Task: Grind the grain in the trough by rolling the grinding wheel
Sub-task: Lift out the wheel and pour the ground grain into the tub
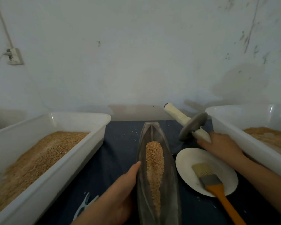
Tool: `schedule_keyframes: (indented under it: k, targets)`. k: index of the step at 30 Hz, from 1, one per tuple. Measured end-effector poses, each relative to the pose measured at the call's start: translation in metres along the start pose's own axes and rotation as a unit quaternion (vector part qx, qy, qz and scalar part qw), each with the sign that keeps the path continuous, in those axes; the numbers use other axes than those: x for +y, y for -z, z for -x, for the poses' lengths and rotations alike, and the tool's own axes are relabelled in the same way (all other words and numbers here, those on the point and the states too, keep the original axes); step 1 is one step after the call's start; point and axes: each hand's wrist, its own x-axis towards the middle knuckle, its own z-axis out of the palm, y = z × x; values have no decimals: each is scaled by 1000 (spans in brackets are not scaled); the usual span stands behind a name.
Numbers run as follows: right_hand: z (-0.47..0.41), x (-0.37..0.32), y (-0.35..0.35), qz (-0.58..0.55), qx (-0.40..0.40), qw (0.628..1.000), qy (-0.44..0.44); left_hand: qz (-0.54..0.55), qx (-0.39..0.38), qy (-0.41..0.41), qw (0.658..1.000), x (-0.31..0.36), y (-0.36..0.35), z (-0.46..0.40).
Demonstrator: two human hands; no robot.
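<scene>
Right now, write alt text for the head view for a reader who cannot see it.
A person's right hand grips one handle of a grinding wheel beside a boat-shaped trough holding a strip of grain, while the left hand rests against the trough's side. A brush lies on a white plate, and grain-filled white tubs flank the dark cloth.
</scene>
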Motion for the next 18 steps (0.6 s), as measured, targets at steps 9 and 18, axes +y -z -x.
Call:
schedule_keyframes:
  k: [9, 18]
  targets:
    - [101, -82, 16, -321, -297, 897, 66, -12, 25, -34, 999, 2, 1, 3]
    - [106, -105, 9, -470, -317, 823, -42, -14, 12, -102, 995, 34, -19, 19]
